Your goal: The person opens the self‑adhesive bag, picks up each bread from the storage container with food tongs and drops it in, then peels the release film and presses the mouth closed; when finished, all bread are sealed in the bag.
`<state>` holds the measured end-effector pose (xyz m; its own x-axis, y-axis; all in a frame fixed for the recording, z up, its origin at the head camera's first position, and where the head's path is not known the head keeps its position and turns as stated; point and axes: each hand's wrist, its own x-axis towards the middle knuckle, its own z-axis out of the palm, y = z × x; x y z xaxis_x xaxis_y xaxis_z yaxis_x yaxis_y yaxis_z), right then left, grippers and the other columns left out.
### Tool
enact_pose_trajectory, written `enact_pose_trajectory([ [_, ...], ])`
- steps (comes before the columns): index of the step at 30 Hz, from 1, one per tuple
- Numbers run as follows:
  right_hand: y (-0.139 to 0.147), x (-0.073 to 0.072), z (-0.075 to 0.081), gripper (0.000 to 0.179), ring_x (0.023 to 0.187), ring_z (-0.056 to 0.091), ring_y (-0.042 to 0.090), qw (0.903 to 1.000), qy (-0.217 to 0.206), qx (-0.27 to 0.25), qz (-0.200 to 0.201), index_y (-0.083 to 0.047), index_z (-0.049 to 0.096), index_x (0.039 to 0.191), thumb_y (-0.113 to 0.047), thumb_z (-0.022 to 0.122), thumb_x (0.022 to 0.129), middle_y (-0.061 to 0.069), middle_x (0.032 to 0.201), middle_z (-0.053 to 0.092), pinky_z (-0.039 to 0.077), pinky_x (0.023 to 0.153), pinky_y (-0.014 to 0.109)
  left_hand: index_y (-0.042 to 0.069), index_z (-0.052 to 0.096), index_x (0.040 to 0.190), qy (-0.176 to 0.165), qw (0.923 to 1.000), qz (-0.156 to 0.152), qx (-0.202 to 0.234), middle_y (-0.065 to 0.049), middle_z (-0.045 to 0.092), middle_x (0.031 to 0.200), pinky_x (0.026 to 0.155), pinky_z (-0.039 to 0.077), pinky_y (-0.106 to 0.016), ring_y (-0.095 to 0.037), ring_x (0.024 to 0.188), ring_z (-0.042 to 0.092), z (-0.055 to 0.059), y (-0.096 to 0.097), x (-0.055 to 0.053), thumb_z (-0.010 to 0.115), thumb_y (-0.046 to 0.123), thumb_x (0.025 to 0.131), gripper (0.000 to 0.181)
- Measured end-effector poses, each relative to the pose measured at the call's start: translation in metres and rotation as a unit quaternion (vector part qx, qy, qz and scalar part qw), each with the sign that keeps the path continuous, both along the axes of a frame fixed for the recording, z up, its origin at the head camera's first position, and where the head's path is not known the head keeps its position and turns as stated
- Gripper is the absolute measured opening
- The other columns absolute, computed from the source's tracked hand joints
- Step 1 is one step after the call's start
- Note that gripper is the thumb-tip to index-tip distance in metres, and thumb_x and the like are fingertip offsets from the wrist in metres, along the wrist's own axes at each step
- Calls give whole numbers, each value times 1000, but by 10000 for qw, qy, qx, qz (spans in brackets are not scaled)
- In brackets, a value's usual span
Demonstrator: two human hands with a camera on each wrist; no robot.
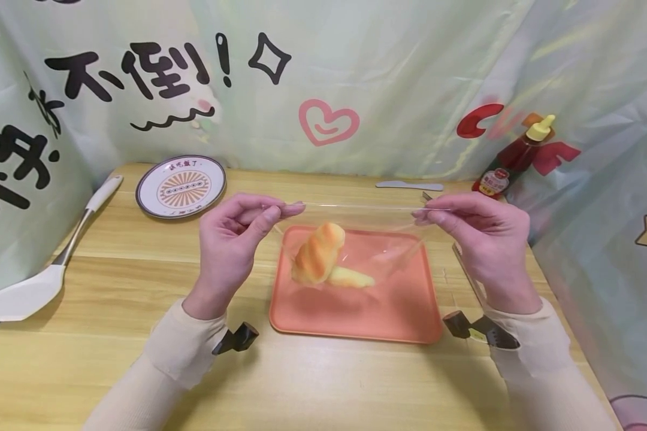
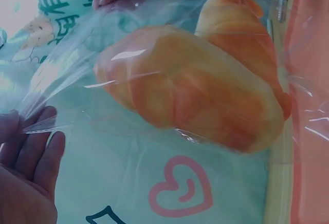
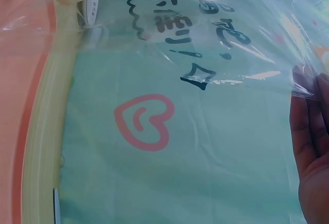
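A clear plastic bag [image 1: 356, 215] is stretched between both hands above the orange tray [image 1: 356, 323]. My left hand [image 1: 232, 239] pinches its upper left corner between thumb and fingers. At the upper right corner, my right hand [image 1: 482, 236] pinches it the same way. Two pieces of bread hang inside the bag: a twisted golden roll [image 1: 319, 254] and a paler piece [image 1: 351, 278] beside it. In the left wrist view the larger roll [image 2: 190, 88] partly covers the other bread [image 2: 231, 23], both behind the film. The right wrist view shows the film [image 3: 247, 54] pulled taut towards the right hand [image 3: 313, 142].
A patterned plate [image 1: 181, 187] lies at the back left, with a white spatula [image 1: 32, 293] along the left edge. A pale knife [image 1: 410, 185] lies at the back. A red sauce bottle [image 1: 509, 161] with a yellow cap stands at the back right. Printed cloth surrounds the wooden table [image 1: 313, 383].
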<state>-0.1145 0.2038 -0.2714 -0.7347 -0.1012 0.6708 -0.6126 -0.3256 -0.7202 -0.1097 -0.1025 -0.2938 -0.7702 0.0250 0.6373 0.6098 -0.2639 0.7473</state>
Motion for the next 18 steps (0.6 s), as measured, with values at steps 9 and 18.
enact_pose_trajectory([
  [9,2,2,0,12,76,71,34,9998,-18,75,-198,30,57,91,27,62,80,31,85,67,58,78,39,-18,64,95,-32,9998,-101,174,-25,71,92,87,54,-47,-36,89,71,-1,1,-1,65,-8,91,11],
  [18,5,2,2,11,80,71,34,9995,-101,233,-206,29,57,93,26,59,83,29,87,68,57,82,39,-10,69,91,301,9986,-151,412,-24,71,92,88,54,-49,-40,95,69,0,4,-3,65,0,94,11],
])
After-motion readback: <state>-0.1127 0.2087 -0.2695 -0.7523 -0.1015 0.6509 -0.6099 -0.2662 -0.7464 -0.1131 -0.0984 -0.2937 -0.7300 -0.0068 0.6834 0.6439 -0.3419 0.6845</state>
